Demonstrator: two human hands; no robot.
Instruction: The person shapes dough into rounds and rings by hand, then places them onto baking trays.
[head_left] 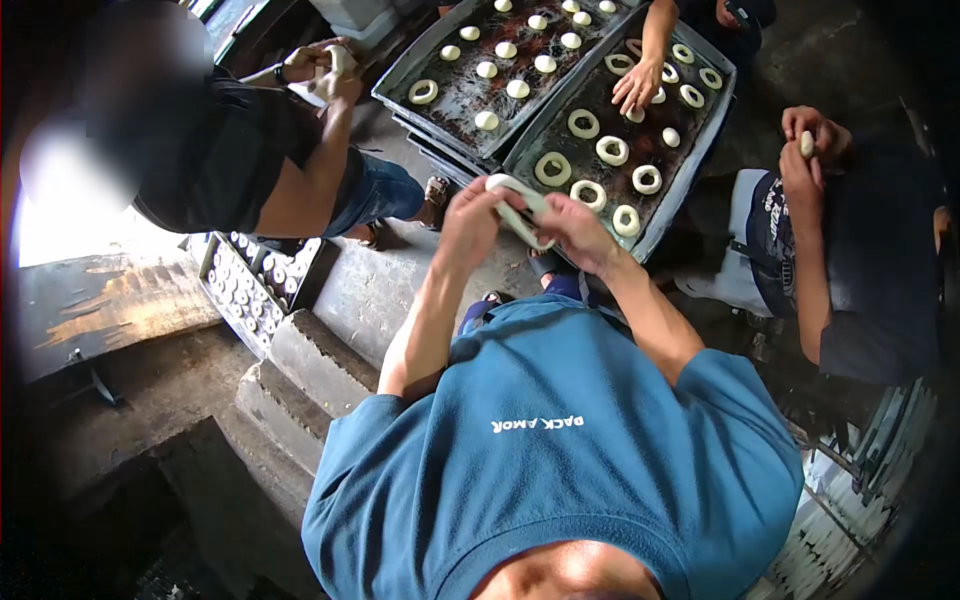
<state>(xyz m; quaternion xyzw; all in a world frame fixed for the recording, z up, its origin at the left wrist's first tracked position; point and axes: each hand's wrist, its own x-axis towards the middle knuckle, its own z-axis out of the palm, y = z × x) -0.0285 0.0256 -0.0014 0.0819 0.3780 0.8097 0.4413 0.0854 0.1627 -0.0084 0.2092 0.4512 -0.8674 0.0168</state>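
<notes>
A pale dough ring [518,186] is stretched between my two hands above the near end of the right-hand tray. My left hand [472,220] has its fingers curled through the ring on the left side. On the other side my right hand [578,232] grips it, slightly blurred. Just beyond my hands lies the dark metal tray [655,160], bearing several dough rings, such as one ring [588,194], and a few round dough pieces [671,137].
Beside it, another tray [400,85] holds mostly round dough pieces, stacked over more trays. A co-worker's hand [638,88] reaches onto the right tray. People at left and right handle dough. Trays of rings [238,290] stand low at left, near concrete steps [300,365].
</notes>
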